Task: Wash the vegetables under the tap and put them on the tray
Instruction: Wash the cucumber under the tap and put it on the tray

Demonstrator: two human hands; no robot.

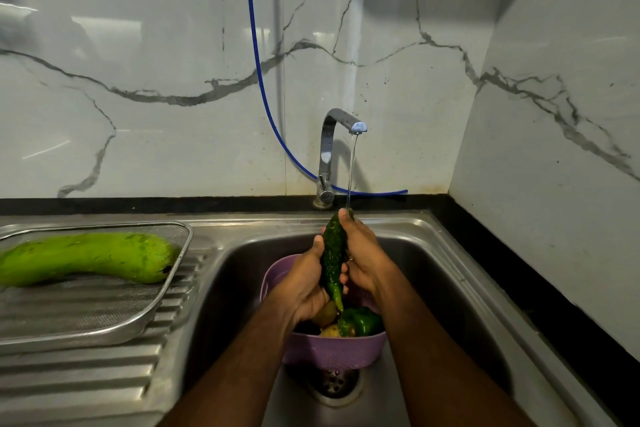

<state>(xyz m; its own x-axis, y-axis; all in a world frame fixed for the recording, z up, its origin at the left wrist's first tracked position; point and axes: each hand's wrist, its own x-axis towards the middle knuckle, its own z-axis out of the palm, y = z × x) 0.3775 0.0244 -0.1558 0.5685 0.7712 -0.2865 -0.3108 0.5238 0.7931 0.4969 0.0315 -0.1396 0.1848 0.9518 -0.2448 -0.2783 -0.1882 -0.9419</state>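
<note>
A dark green, bumpy bitter gourd (333,253) stands upright over the sink under the thin water stream from the steel tap (337,135). My left hand (304,282) grips its lower part from the left, and my right hand (363,256) wraps round it from the right, thumb near its top. Below the hands a purple colander (332,350) in the sink holds a green capsicum (362,321) and potatoes (330,331). On the left, a long light green bottle gourd (90,256) lies in the steel mesh tray (104,326).
The steel sink basin (433,288) has its drain (334,383) just in front of the colander. The tray sits on the ribbed drainboard (86,378). A blue hose (263,87) hangs down the marble wall behind the tap. A black counter edge (519,288) runs along the right.
</note>
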